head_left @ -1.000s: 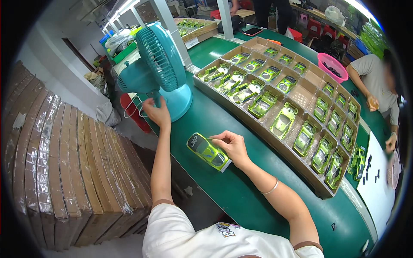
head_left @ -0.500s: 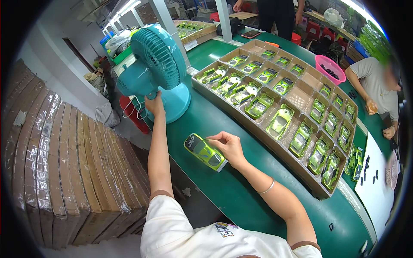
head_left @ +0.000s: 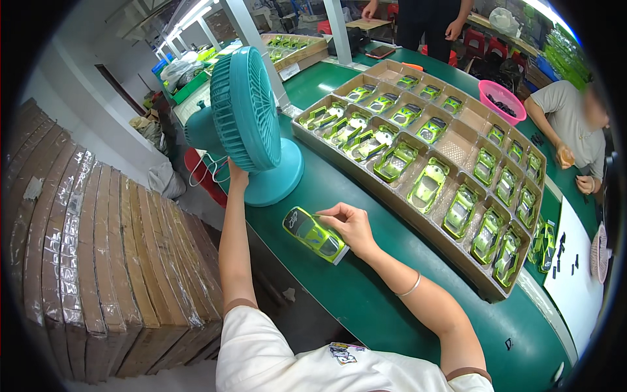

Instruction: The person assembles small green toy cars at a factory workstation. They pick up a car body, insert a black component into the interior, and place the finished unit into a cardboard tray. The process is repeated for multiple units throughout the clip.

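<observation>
A teal electric fan (head_left: 245, 108) stands on the green table at the left, its caged head turned toward the right. My left hand (head_left: 238, 172) reaches up to the fan's neck and is closed on it; the fan head hides most of the fingers. Close in front of me, my right hand (head_left: 351, 228) pinches the long edge of a lime-green toy car body (head_left: 313, 234) between thumb and fingers. The car body is tilted, with its dark windows and bonnet marking facing up, just over the table.
Right of my hands lies a large compartmented cardboard tray (head_left: 418, 227) of green car bodies. Stacked flat cartons (head_left: 111, 248) fill the left side. A pink basin (head_left: 501, 103) of dark parts is at the far right, near a seated person (head_left: 575, 124). Another person stands behind the table.
The fan has shifted right and nearer, and its head has turned further sideways, with my left hand at its neck. My right hand keeps its hold on the toy car body.
</observation>
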`<state>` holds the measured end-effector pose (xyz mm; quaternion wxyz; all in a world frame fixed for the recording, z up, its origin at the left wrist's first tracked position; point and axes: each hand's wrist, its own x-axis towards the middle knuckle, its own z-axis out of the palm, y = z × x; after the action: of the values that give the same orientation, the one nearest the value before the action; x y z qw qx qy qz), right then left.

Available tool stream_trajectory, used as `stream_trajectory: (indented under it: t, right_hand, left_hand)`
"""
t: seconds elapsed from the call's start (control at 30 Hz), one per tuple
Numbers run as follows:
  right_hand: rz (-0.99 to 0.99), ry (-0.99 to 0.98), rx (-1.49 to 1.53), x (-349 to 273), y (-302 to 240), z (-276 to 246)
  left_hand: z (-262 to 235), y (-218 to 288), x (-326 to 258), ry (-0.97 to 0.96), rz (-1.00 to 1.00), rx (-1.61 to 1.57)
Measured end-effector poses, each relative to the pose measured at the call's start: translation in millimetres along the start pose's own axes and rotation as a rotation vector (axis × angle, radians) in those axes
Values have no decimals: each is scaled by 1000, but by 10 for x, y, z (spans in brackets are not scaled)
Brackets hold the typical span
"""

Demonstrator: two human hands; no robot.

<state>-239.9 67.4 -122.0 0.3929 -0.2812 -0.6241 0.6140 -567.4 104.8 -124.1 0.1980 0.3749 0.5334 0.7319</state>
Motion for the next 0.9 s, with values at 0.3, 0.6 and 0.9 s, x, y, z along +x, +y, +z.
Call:
stream_trajectory:
  t: [0.3, 0.6, 0.9]
  right_hand:
    - [8, -21, 25, -8, -18, 20]
    - [4, -45, -28, -27, -90, 44]
    - [27, -69, -40, -27, -138, 38]
  left_hand:
    - [-382, -388, 382, -253, -70, -22]
    - [-540, -212, 393, -223, 2, 14]
    - [-567, -180, 381, -194, 8, 22]
